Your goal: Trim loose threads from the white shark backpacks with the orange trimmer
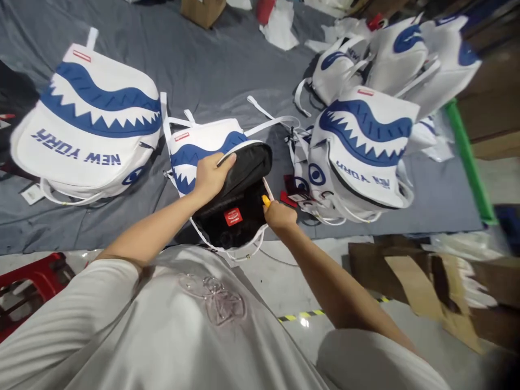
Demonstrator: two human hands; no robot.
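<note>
A white backpack (pixel 181 142) with a blue shark-mouth print lies in front of me at the table's edge. Its top is unzipped and folded back, baring the black lining and a red label (pixel 233 216) inside. My left hand (pixel 212 174) pinches the edge of the raised front panel, thumb on the black lining. At the right rim of the opening, my right hand (pixel 280 215) is closed around a small yellow-orange object (pixel 266 201). Most of that object is hidden by the fingers, so its kind does not show.
Similar backpacks lie left (pixel 93 116) and right (pixel 361 146) on the grey cloth-covered table (pixel 227 65), with several more heaped at the far right. A red plastic stool (pixel 40 281) stands at lower left. Cardboard (pixel 414 287) lies on the floor at right.
</note>
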